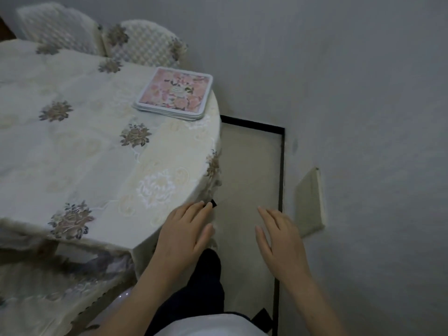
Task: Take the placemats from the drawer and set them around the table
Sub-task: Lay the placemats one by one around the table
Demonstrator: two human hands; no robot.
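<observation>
At the bottom edge a white garment (206, 327) and a dark trouser leg (198, 287) are seen, above a pale floor (249, 166) edged by a black strip (281, 166). Both hands are held out in front, palms down, and nothing is held in either. The left hand (186, 231) is spread over the near right corner of the tabletop (72, 154), its fingers (194, 209) kept straight and slightly apart; whether the cloth is touched cannot be told. A small black object (213, 203) is seen just past its fingertips, too small to be identified. The right hand (278, 236) is held over the floor, apart from the tabletop, with its fingers (266, 214) relaxed and loosely spread.

The tabletop is covered by a cream cloth (150, 185) embroidered with brown flowers. To the right a grey wall (363, 93) is seen, with a pale plate (310, 202) fixed to it near the right hand.

Farther off, at the far right edge of the tabletop, the mats (175, 92) are found lying in one flat stack, pink and floral with white borders. Beyond them two chairs (145, 42) with quilted covers are drawn up to the far side.
</observation>
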